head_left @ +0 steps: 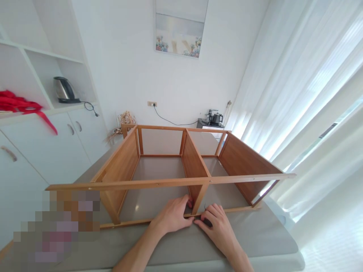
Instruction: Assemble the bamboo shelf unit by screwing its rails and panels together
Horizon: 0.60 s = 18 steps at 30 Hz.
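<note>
A wooden shelf frame (pixel 159 184) lies on its side on a grey padded surface, its boards standing on edge. My left hand (pixel 172 215) is curled round the lower front rail beside the middle upright (pixel 200 198), fingers inside the frame and thumb at the front. On the other side of that upright, my right hand (pixel 217 226) is closed, thumb and fingertips meeting at the foot of the joint. Whatever sits between those right fingertips is too small and hidden to make out. A thin dark curved tip shows just above them.
The grey padded surface (pixel 255 238) bears the frame. White cabinets (pixel 51 151) with a kettle (pixel 64 90) and red cloth (pixel 19 104) stand left. White curtains (pixel 320 94) hang right. A black kettle (pixel 217 118) sits on a far stand. The lower left corner is pixelated.
</note>
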Tool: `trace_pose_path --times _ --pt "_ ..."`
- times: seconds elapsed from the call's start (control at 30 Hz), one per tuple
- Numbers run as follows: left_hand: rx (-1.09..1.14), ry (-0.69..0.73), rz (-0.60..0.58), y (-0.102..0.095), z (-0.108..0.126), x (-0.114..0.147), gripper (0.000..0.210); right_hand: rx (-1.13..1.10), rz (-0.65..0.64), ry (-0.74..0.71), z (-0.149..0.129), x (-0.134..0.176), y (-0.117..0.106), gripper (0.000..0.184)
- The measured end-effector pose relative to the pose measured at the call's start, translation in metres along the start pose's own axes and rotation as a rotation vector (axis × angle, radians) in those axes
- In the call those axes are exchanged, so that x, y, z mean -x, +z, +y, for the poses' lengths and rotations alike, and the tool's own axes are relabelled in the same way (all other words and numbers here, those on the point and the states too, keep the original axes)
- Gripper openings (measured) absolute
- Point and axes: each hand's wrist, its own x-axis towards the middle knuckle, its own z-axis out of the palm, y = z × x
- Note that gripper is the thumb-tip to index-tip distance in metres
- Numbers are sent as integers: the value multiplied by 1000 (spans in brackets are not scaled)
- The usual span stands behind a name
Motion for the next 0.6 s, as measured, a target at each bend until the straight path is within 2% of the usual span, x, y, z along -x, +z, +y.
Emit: trace_pose_path --times 0.17,0.6 --pt "3 -27 17 0 3 3 36 13 -6 20 -1 -1 -4 33" --pt "-49 -58 4 1 9 3 34 -54 -77 65 1 3 -4 29"
